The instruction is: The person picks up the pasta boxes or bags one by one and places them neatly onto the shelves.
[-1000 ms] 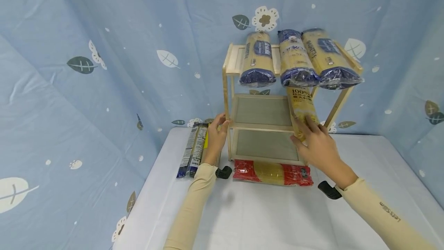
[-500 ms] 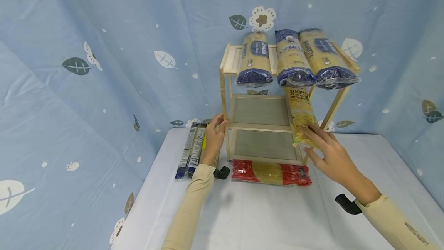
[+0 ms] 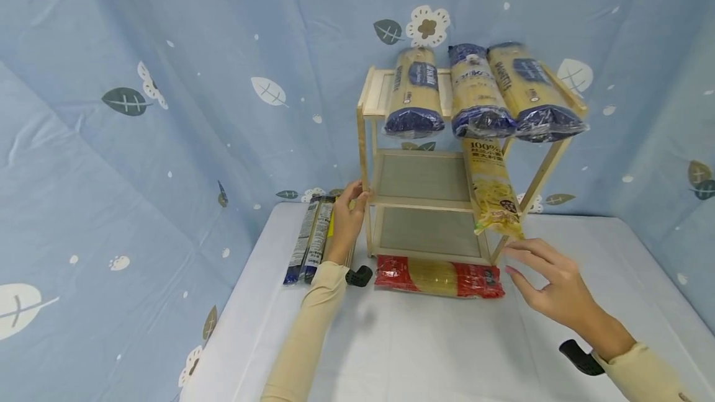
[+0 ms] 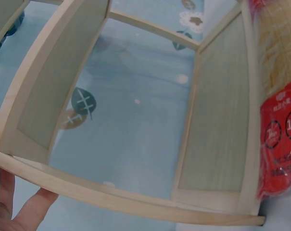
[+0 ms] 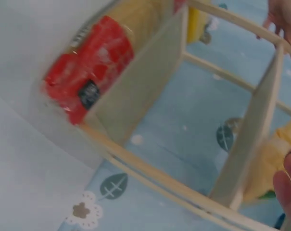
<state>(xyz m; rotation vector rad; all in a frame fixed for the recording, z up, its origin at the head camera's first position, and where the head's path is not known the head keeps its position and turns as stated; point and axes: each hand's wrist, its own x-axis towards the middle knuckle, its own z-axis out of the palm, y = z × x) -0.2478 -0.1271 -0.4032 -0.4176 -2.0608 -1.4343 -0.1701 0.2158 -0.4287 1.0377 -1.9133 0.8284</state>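
My left hand [image 3: 349, 222] grips the left front post of a wooden shelf rack [image 3: 421, 205]; in the left wrist view its thumb and fingers [image 4: 34, 209] meet the post. On the rack's middle shelf, at the right, lies a yellow pasta pack [image 3: 491, 185], its near end jutting past the shelf edge. Just below and right of that end is my right hand [image 3: 564, 284], fingers loosely bent and holding nothing. A red pasta pack [image 3: 438, 276] lies crosswise on the table before the rack.
Up on the top shelf are three blue-and-yellow spaghetti packs [image 3: 416, 92]. Left of the rack, dark-ended pasta packs [image 3: 309, 241] lie on the white table [image 3: 436, 352], beside a partly hidden yellow one. A blue patterned curtain [image 3: 184, 141] hangs behind.
My right hand has let go of the yellow pasta pack and drawn back down and right. The pack rests on the middle shelf. My left hand stays on the post.
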